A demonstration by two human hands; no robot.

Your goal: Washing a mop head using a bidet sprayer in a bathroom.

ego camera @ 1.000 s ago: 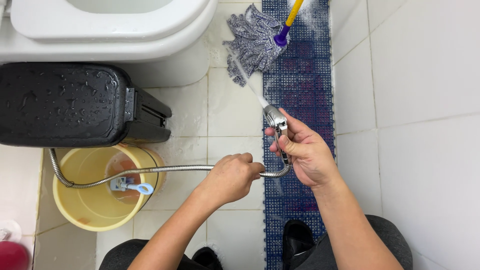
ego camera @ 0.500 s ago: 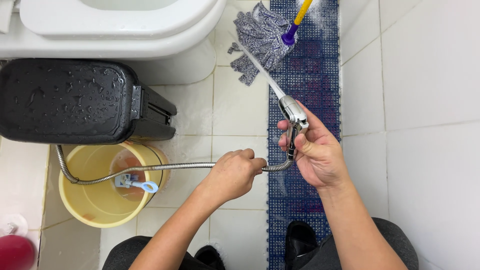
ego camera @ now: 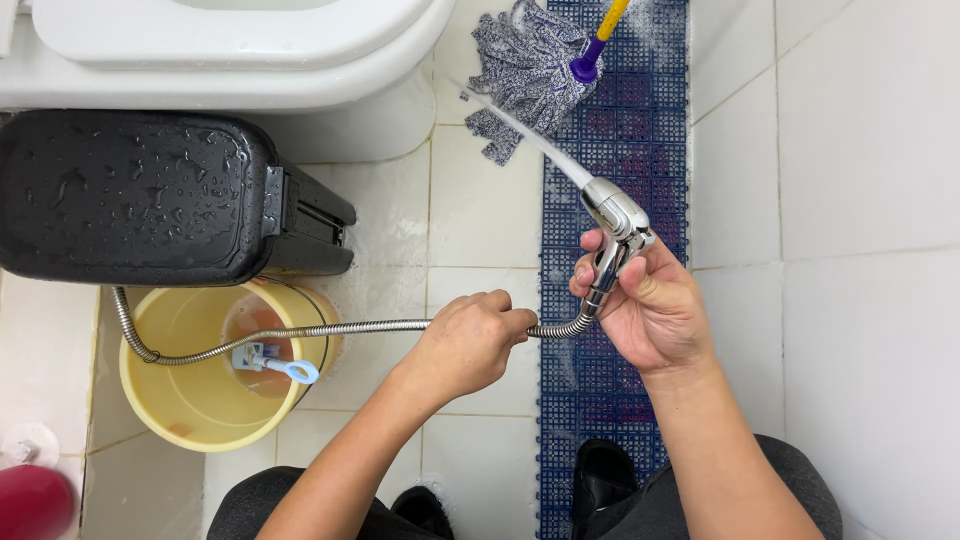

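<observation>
My right hand (ego camera: 652,310) grips a chrome hand sprayer (ego camera: 612,228) and a jet of water (ego camera: 520,135) shoots from its nozzle up-left onto a grey string mop head (ego camera: 525,70) with a purple collar and yellow handle (ego camera: 612,18). My left hand (ego camera: 470,343) is closed around the flexible metal hose (ego camera: 330,330) a short way behind the sprayer. The hose runs left over a yellow bucket (ego camera: 215,425) and curves up beside a black bin.
A wet black lidded bin (ego camera: 140,195) stands left, a white toilet (ego camera: 230,50) above it. A blue grid floor mat (ego camera: 625,130) runs under the mop and my feet. A small blue-handled brush (ego camera: 272,362) lies in the bucket. A red container (ego camera: 30,500) sits bottom left.
My right hand has swung the sprayer slightly right and down the mat, with the jet still hitting the mop. My left hand stays on the hose.
</observation>
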